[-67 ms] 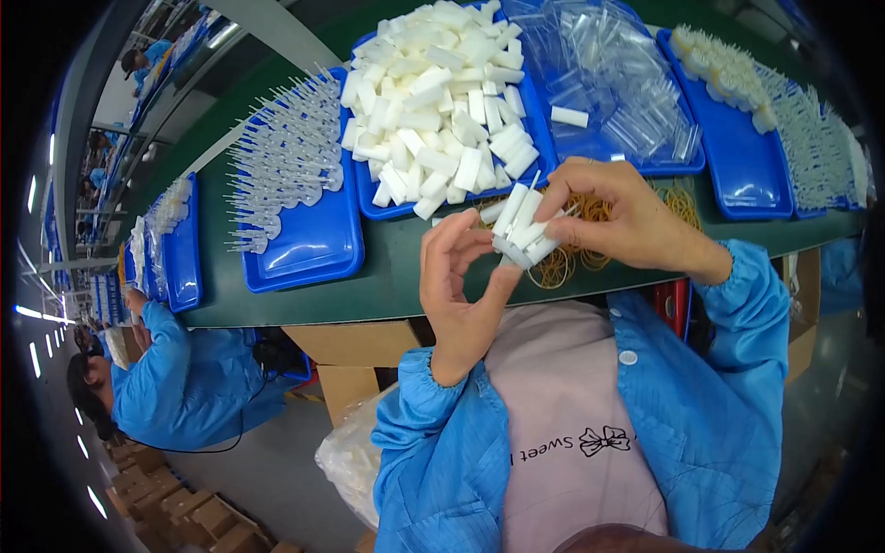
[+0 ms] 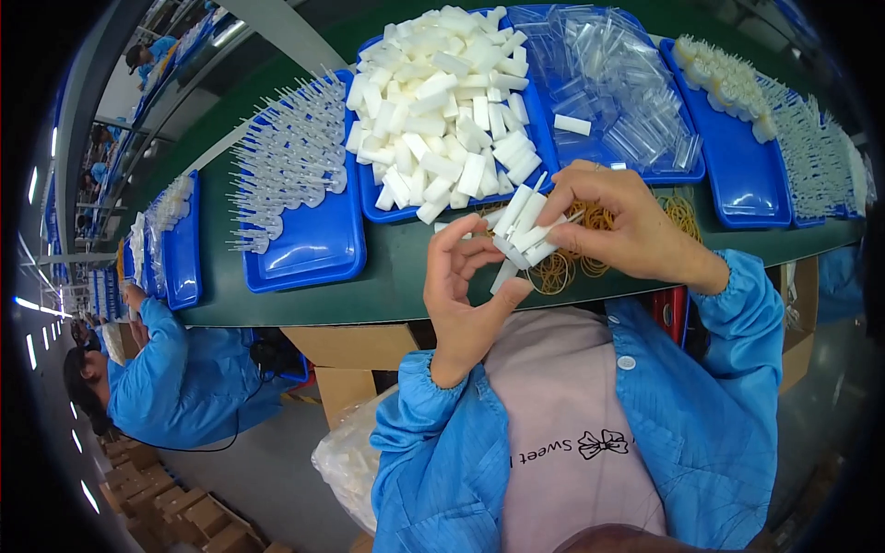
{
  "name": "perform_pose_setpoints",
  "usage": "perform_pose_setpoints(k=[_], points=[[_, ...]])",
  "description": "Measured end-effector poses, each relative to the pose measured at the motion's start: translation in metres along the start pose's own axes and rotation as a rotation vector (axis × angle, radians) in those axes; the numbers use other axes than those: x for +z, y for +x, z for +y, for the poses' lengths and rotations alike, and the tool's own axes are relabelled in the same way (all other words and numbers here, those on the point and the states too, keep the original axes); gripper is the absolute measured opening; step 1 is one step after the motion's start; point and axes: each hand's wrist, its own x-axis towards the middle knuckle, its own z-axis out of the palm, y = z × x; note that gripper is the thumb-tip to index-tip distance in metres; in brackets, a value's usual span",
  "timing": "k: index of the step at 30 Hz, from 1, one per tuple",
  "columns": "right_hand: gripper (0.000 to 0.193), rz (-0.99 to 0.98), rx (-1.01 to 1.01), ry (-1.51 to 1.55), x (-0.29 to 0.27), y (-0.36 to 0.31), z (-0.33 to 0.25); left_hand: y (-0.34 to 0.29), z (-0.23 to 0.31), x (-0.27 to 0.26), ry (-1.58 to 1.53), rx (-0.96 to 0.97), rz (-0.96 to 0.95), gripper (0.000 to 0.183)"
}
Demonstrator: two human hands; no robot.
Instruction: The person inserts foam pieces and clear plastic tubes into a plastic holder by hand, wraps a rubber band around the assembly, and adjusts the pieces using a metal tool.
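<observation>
White strips (image 2: pixel 526 215) sit bunched in a right hand (image 2: pixel 629 224) pinch above the green table (image 2: pixel 395 276), left hand (image 2: pixel 461 304) curled wide beside them (can't tell if it's touching), so imo this is the lining-up step and next calls for keeping the bunch steady.

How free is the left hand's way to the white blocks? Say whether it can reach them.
Probably yes: the left hand looks open, and the white blocks lie uncovered in the tray just beyond it.
</observation>
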Motion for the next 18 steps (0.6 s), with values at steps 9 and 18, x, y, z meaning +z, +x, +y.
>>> perform_pose_setpoints(k=[9, 18], points=[[0.032, 0.035, -0.154, -0.078, -0.016, 0.019, -0.024, 0.004, 0.011, -0.006, -0.281, -0.169, 0.087, 0.064], [0.038, -0.268, -0.446, -0.581, -0.022, 0.034, -0.031, -0.003, 0.016, -0.009, -0.026, -0.056, 0.031, 0.062]])
